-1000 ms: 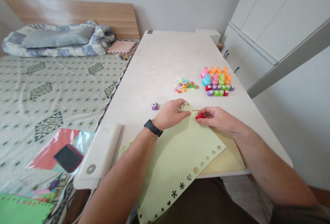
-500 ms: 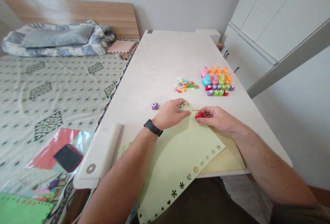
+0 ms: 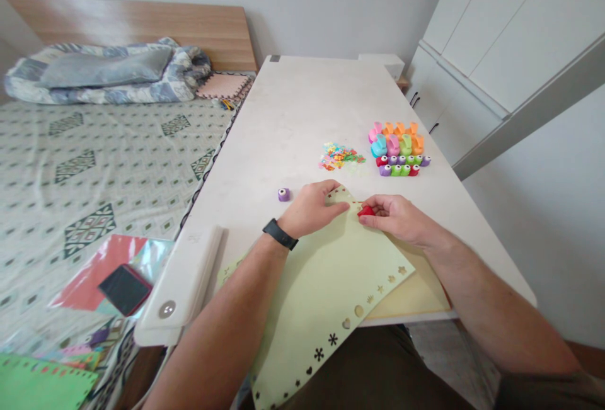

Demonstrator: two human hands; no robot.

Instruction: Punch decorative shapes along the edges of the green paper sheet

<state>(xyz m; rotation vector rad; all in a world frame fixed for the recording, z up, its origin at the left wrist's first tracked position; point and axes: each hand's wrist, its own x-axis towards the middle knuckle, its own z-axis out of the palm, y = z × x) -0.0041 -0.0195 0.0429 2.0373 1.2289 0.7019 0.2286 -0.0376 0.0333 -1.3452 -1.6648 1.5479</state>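
A sheet of pale green paper (image 3: 326, 278) lies at a slant over the near table edge, with star, heart, flower and round holes along its borders. My left hand (image 3: 317, 208) grips its far edge, thumb on top and fingers beneath. In my right hand (image 3: 394, 216) a small red craft punch (image 3: 365, 211) is pinched between thumb and fingers, at the paper's far right edge. Whether the edge sits inside the punch's slot is hidden. Under the sheet shows a yellowish sheet (image 3: 416, 284). Beyond my left hand stands a purple punch (image 3: 283, 194).
A pile of coloured paper cutouts (image 3: 339, 156) lies past my hands. Rows of colourful punches (image 3: 399, 148) stand to its right. At left are a long white device (image 3: 184, 278), a phone (image 3: 125, 289) and a punched green sheet (image 3: 45, 381), beside the bed (image 3: 142, 164).
Almost nothing differs. Both hands, the red punch and the green paper keep practically the same places.
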